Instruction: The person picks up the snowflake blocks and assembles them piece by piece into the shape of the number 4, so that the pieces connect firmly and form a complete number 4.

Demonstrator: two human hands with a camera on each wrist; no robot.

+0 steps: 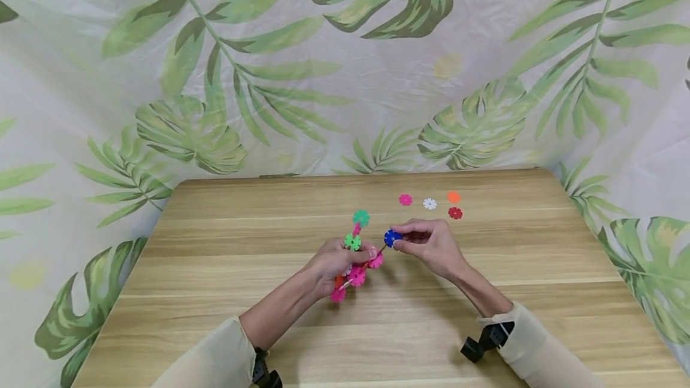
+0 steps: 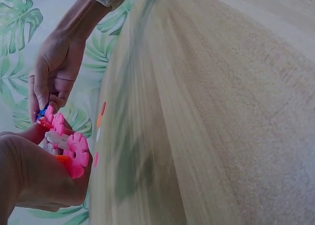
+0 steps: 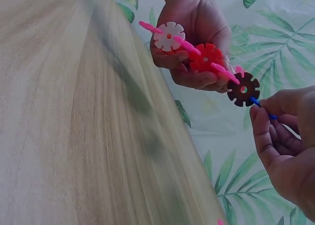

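My left hand (image 1: 333,263) grips a chain of notched plastic discs joined edge to edge, held above the table. Pink discs (image 1: 357,276), a green disc (image 1: 353,242) and a teal disc (image 1: 361,218) show in the head view. From the right wrist, a white disc (image 3: 169,37), a red disc (image 3: 205,59) and a brown disc (image 3: 243,89) alternate with pink ones seen edge-on. Between thumb and fingers, my right hand (image 1: 431,246) pinches a blue disc (image 1: 391,238). The blue disc's edge meets the brown disc's rim at the chain's end (image 3: 254,101).
On the wooden table (image 1: 215,268), loose discs lie beyond the right hand: a pink disc (image 1: 405,200), a white disc (image 1: 429,203), an orange disc (image 1: 454,196) and a red disc (image 1: 455,213). A leaf-patterned cloth (image 1: 377,106) hangs behind the table's far edge.
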